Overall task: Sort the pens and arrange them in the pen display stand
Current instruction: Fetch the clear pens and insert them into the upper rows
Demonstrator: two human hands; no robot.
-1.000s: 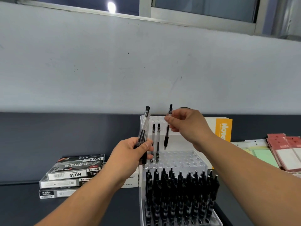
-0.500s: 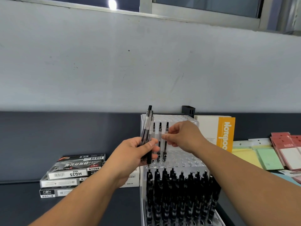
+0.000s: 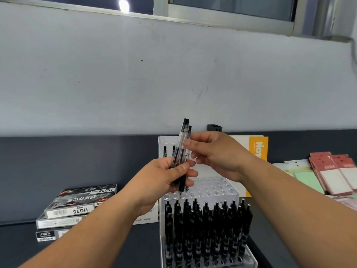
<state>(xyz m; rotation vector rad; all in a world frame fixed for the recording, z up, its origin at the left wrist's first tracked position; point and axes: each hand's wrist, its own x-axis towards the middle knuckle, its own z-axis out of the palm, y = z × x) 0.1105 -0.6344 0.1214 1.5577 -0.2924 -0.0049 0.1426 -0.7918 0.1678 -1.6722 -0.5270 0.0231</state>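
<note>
Many bare holes in stand [image 3: 214,189] under left hand's [image 3: 162,178] pens [image 3: 181,146].

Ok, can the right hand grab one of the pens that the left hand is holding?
Probably yes. The right hand has its fingertips against the upper part of the clear pens, which the left hand grips upright, with nothing in between.

The pen display stand [image 3: 214,188] stands on the table [image 3: 139,248] at lower centre. Pens [image 3: 208,225] fill its front rows. A stack of boxes [image 3: 77,207] lies to its left, and a notebook [image 3: 257,149] leans behind it to the right. Above the stand, the left hand [image 3: 160,180] holds a bundle of pens [image 3: 181,149] and the right hand [image 3: 218,153] pinches its upper part.
</note>
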